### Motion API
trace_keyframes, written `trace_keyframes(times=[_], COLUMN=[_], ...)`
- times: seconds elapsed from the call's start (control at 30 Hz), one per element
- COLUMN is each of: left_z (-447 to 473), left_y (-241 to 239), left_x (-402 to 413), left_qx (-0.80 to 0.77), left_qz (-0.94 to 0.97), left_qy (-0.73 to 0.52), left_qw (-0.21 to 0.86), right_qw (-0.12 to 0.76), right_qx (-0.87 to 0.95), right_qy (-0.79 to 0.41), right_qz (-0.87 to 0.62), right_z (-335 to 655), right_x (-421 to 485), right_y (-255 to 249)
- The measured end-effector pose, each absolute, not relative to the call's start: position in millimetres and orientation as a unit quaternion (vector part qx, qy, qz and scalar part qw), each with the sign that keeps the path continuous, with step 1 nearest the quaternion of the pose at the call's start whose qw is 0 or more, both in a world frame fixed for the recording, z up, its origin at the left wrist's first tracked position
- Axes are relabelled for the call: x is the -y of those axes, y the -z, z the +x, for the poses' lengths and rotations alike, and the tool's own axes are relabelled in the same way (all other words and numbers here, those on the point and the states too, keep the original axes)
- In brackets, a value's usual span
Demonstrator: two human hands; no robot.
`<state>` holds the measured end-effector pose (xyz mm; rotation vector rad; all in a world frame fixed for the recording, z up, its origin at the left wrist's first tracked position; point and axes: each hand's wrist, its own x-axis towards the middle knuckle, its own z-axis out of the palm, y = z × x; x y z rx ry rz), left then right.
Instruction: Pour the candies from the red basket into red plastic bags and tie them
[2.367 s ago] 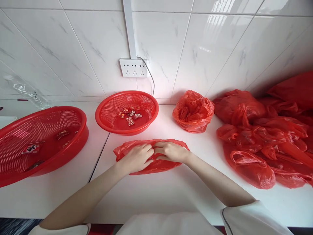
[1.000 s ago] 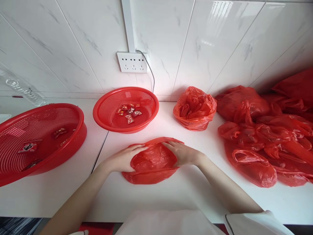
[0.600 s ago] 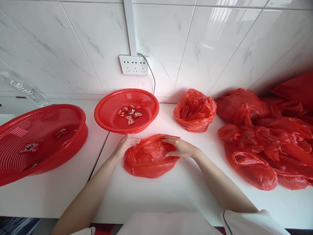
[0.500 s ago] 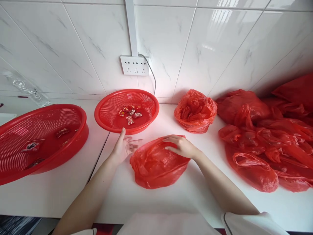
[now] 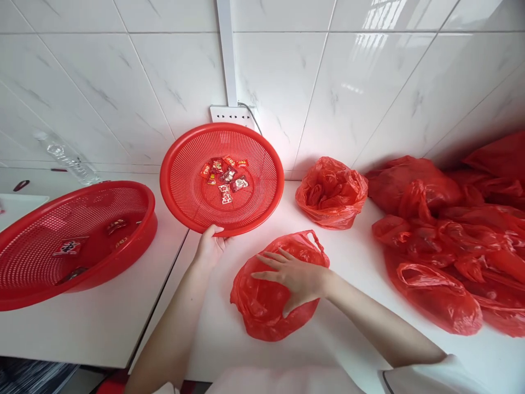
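While the left hand grips the near rim of the round red basket, its thumb on top, the right hand, wide open with nothing visible in its grasp, spreads its fingers over the mouth of the open red bag; whether it touches the plastic, I cannot tell. Tilted, the basket carries several small wrapped packets. On the counter, the bag lies in front of the basket and to its right. Right of the basket sits a bunched red bag; left of it, a larger red basket.
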<state>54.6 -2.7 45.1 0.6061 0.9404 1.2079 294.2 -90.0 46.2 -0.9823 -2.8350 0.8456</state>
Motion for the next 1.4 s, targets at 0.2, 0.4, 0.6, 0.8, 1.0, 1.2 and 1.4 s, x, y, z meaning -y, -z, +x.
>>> trace_keyframes(times=[0.2, 0.4, 0.6, 0.8, 1.0, 1.2, 1.4], left_z=[57.9, 65.2, 82.2, 75.3, 64.3, 63.2, 64.8], left_y=[-64.6, -63.1, -56.0, -46.8, -47.4, -44.2, -35.4], left_x=[11.9, 25.3, 42.0, 38.3, 26.1, 23.6, 20.7], left_qx=[-0.385, -0.389, -0.380, -0.361, -0.362, -0.367, -0.378], left_qz=[0.296, 0.328, 0.318, 0.325, 0.315, 0.302, 0.293], left_qy=[-0.535, -0.497, -0.479, -0.480, -0.500, -0.529, -0.538], left_qw=[0.691, 0.703, 0.725, 0.730, 0.721, 0.703, 0.694], right_qw=[0.049, 0.194, 0.287, 0.259, 0.375, 0.322, 0.161], right_qx=[0.854, 0.834, 0.792, 0.826, 0.762, 0.738, 0.766], right_qy=[-0.190, -0.228, -0.208, -0.228, -0.312, -0.388, -0.251], right_qz=[-0.481, -0.463, -0.497, -0.445, -0.425, -0.448, -0.570], right_z=[261.5, 260.1, 243.9, 245.9, 266.7, 300.9, 309.1], right_x=[83.1, 79.8, 48.5, 48.2, 49.0, 46.9, 58.8], right_y=[-20.1, -98.7, -94.7, -80.1, -84.5, -93.9, -110.2])
